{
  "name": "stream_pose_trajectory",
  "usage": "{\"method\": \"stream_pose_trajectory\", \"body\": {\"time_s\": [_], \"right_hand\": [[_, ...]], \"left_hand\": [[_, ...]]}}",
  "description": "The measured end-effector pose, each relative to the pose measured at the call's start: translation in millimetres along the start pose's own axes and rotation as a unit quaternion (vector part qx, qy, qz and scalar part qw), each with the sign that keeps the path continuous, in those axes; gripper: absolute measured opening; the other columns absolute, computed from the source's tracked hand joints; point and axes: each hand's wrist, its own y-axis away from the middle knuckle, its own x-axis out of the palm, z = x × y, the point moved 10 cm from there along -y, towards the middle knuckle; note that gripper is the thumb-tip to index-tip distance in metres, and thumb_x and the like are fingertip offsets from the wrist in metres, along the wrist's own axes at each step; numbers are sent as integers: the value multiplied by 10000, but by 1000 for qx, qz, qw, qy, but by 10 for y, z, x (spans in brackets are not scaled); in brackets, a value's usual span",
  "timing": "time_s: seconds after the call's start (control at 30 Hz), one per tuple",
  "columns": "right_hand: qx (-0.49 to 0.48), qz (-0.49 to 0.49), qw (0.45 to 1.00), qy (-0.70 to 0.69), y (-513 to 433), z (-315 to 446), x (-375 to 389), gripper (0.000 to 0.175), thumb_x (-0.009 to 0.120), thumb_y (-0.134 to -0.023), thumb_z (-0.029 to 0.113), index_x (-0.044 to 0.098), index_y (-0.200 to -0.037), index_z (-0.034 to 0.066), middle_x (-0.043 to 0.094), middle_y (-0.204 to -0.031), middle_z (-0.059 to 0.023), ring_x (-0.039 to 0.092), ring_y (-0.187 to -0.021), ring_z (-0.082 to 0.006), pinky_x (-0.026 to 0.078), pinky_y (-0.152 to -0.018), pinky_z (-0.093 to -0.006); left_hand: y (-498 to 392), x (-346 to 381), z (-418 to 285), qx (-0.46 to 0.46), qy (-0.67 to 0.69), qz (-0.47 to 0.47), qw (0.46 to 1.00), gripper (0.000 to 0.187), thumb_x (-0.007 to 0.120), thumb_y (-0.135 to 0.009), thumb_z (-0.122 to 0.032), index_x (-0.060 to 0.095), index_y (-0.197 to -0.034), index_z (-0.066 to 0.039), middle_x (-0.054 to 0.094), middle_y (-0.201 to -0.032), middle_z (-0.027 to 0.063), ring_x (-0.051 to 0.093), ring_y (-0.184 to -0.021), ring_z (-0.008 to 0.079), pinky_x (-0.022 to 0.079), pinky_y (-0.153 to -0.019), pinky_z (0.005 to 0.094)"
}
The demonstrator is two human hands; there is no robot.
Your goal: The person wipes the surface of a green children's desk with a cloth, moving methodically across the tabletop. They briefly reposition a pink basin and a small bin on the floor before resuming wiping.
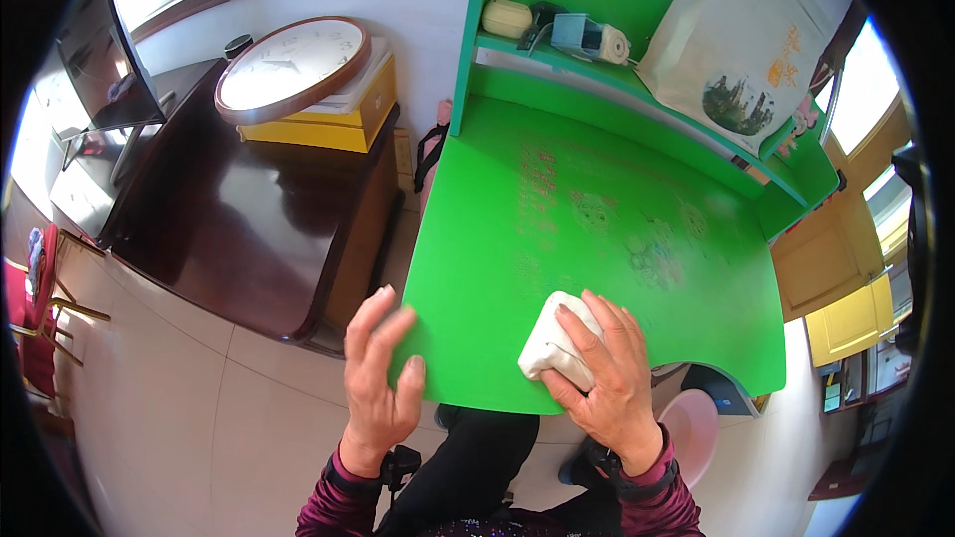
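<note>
A folded white cloth lies on the front part of the green desktop, and my right hand grips it from above with the fingers spread across its right side. At the desk's front left edge my left hand is held with its fingers apart and nothing in them. Whether its fingertips touch the edge I cannot tell. Faded printed figures and writing mark the middle of the desktop.
On the desk's shelf sit a cream case, a light blue device and a large white bag. Left stands a dark wooden desk bearing a round clock on a yellow box. A pink basin rests on the floor.
</note>
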Motion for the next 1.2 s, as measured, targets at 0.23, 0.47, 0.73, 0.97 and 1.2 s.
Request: {"method": "stream_pose_trajectory", "body": {"time_s": [0.23, 0.47, 0.73, 0.97, 1.2], "right_hand": [[4, 0, 1000, -1, -15, -10, 2, 611, 777, -792, 377, 605, -1340, 167, 517, -1368, -152, 516, -1210, -374, 379, -1050, -533], [4, 8, 1000, 9, -30, -21, 12, 606, 765, -805, 396, 602, -1344, 170, 517, -1367, -146, 518, -1212, -368, 382, -1048, -530], [16, -20, 999, 25, -43, -243, -53, 603, 753, -817, 400, 595, -1339, 143, 510, -1366, -162, 527, -1181, -384, 396, -1028, -524], [59, -65, 995, 46, 97, -563, -262, 565, 723, -848, 394, 595, -1324, 118, 531, -1334, -177, 537, -1155, -394, 419, -1003, -490], [173, -127, 967, 137, 565, -1467, -730, 562, 721, -859, 385, 593, -1318, 87, 589, -1280, -215, 575, -1141, -398, 461, -973, -469]], "left_hand": [[103, 248, -578, 191, -140, 99, 966, 225, 666, -815, -178, 734, -958, -18, 710, -1051, 121, 674, -1095, 265, 437, -1043, 454], [-27, 354, -502, 178, -183, 223, 941, 483, 656, -881, -388, 679, -1146, 15, 648, -1254, 160, 596, -1231, 309, 377, -1104, 477], [-169, 430, -437, 160, -211, 253, 931, 636, 638, -886, -485, 619, -1257, 31, 578, -1366, 183, 506, -1332, 322, 315, -1148, 491], [-24, 372, -504, 173, -205, 224, 937, 585, 713, -850, -430, 649, -1207, 29, 614, -1309, 189, 543, -1288, 339, 359, -1123, 486], [153, 343, -598, 180, -209, 223, 935, 549, 724, -855, -394, 649, -1202, 25, 618, -1302, 197, 555, -1272, 355, 374, -1115, 495]]}}
